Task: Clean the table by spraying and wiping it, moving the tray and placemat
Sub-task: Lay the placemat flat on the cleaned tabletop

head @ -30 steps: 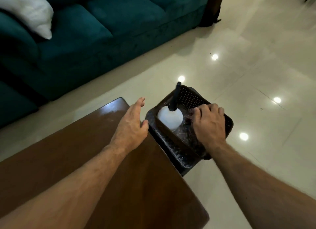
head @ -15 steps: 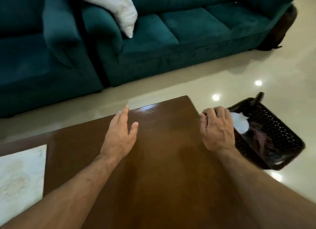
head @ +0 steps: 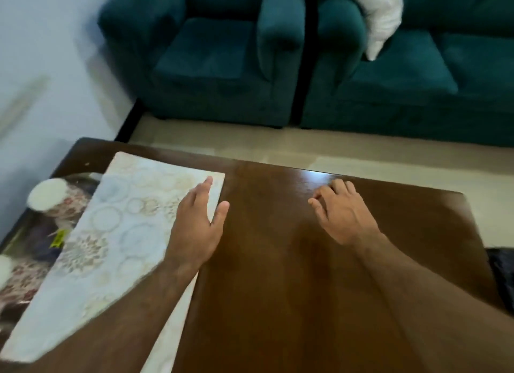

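Note:
A dark brown wooden table (head: 278, 261) fills the lower view. On its left half lies a pale placemat (head: 116, 225) with a circle pattern. My left hand (head: 199, 225) is open, fingers over the placemat's right edge near its far corner. My right hand (head: 340, 212) hovers over bare wood near the table's far edge, fingers loosely curled and holding nothing. At the far left a dark tray (head: 36, 250) with floral cups is partly hidden under the placemat.
A teal armchair (head: 211, 55) and a teal sofa (head: 417, 75) with a white pillow (head: 381, 16) stand beyond the table across a strip of beige floor. A white wall is at the left. A black basket's edge (head: 502, 275) shows by the table's right side.
The view has swung left, from the basket beside the table's right end to the placemat and tray. My right hand left the basket; my left hand now reaches the placemat's edge.

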